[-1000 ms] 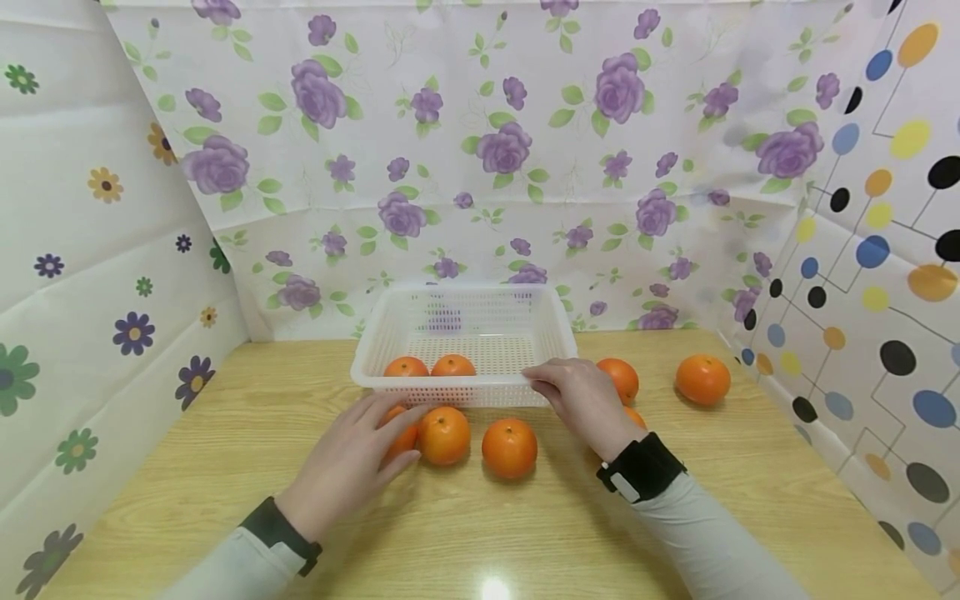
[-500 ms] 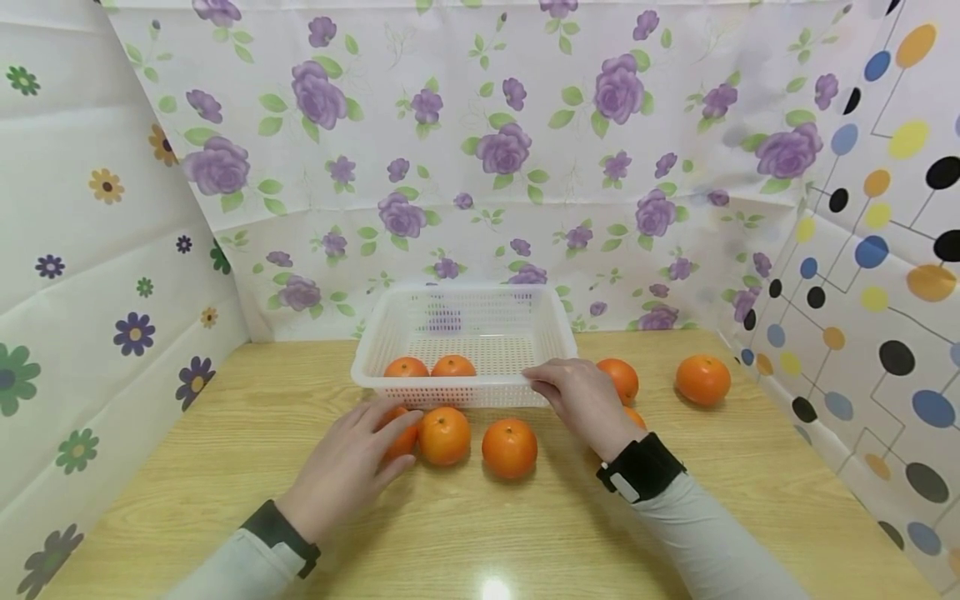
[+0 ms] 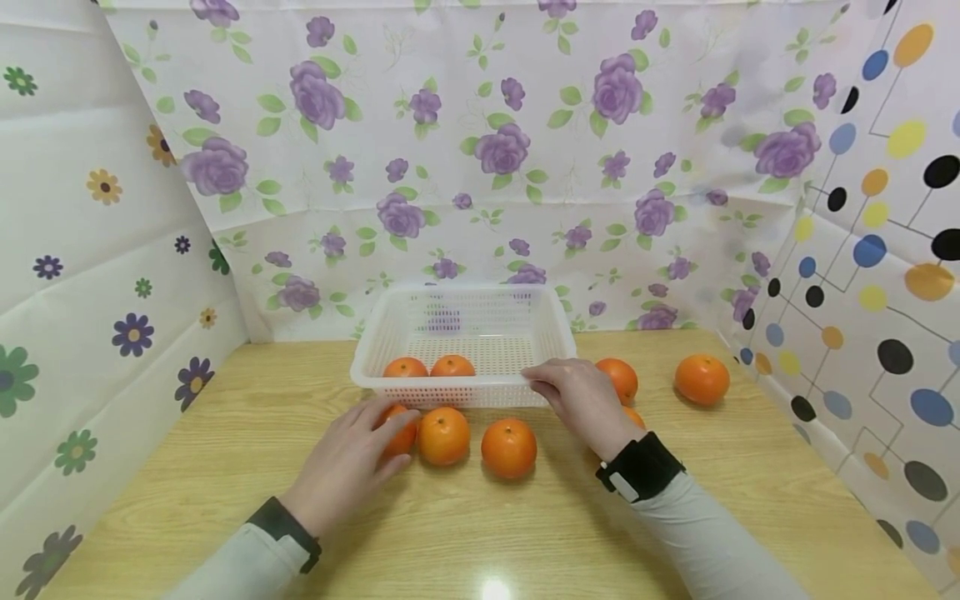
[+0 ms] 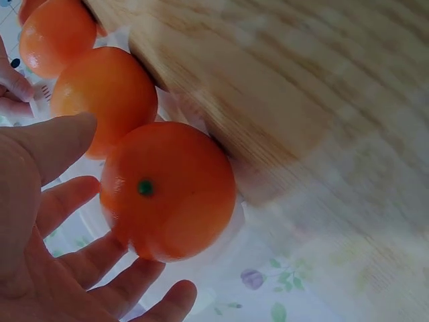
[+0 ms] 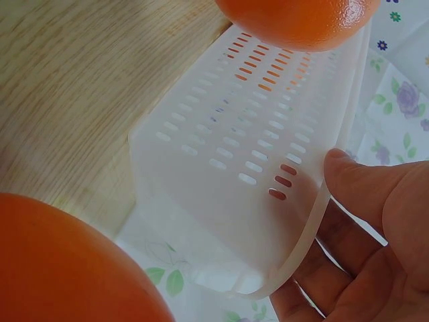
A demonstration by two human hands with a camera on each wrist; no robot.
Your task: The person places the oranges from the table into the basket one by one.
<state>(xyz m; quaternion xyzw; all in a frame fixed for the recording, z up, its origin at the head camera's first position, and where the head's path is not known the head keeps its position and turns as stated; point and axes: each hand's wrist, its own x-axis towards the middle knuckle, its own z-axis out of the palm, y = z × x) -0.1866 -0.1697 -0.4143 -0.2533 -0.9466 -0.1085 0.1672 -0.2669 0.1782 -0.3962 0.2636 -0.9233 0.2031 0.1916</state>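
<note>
My left hand [image 3: 341,462] reaches over the leftmost orange [image 3: 401,433] in front of the basket. In the left wrist view its fingers lie loosely spread along the side of that orange [image 4: 171,194], and the thumb stands off it. A white perforated plastic basket [image 3: 495,393] sits at the back of the table. My right hand [image 3: 588,404] grips its front rim near the right corner, thumb on one side and fingers on the other, as the right wrist view shows. Two oranges lie inside the basket, one at the left [image 3: 406,367] and another orange [image 3: 453,365] beside it.
Two more oranges, a near one [image 3: 444,436] and a separate orange [image 3: 509,448], rest before the basket. Right of it are an orange [image 3: 618,379], a partly hidden orange [image 3: 634,417] and a far orange [image 3: 702,379]. Patterned cloth [image 3: 502,150] hangs behind the wooden table [image 3: 465,533].
My left hand has drawn slightly back and left, its fingertips and thumb a little farther from the middle orange. The right hand, the basket and the oranges have stayed in place.
</note>
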